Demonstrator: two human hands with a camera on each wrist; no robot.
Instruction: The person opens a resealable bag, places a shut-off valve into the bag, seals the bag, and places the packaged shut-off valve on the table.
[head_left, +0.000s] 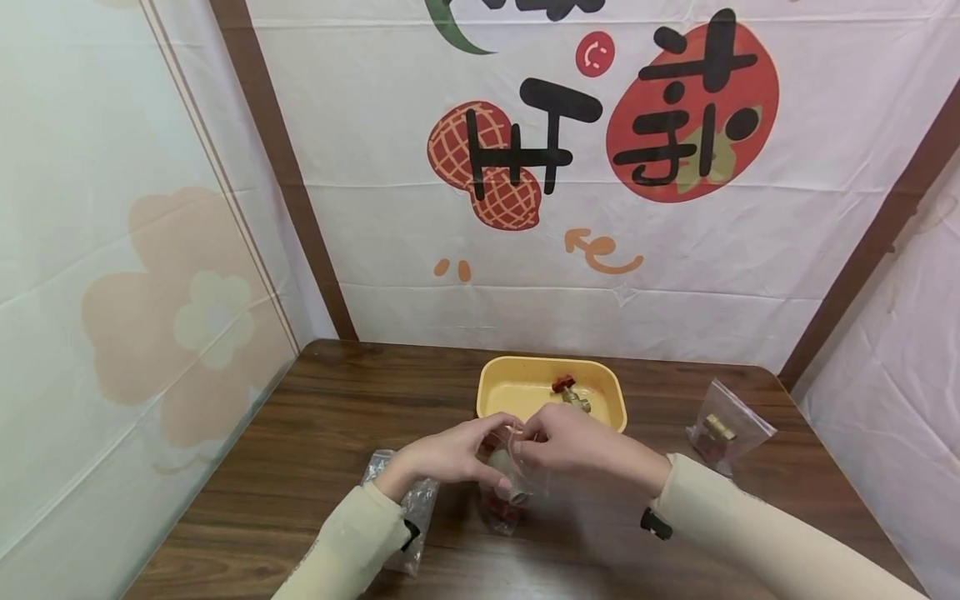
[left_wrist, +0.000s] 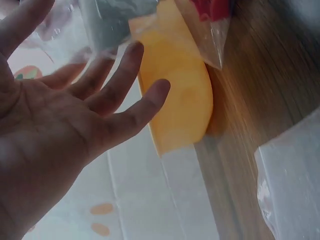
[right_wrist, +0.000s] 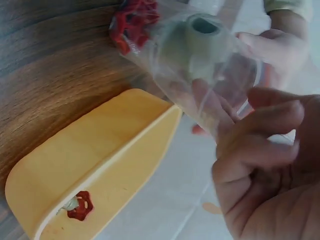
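Between my two hands hangs a clear plastic bag (right_wrist: 170, 65). Inside it show a red handwheel (right_wrist: 132, 25) and a pale grey pipe fitting (right_wrist: 205, 45) with a round opening facing up in the right wrist view. My left hand (head_left: 453, 450) holds the bag's side between thumb and fingers; in the left wrist view its outer fingers (left_wrist: 130, 120) spread loosely. My right hand (head_left: 562, 437) pinches the bag's upper edge with thumb and curled fingers. Both hands are just in front of the yellow tray (head_left: 487, 379), overlapping its near rim in the head view.
A valve (head_left: 576, 401) with a red handwheel lies in the tray. To the right, another zip bag (head_left: 738, 417) holds a brass fitting (head_left: 720, 428). A crumpled clear bag (head_left: 416, 517) lies under my left forearm. A printed cloth (head_left: 450, 317) hangs behind the wooden table (head_left: 375, 383).
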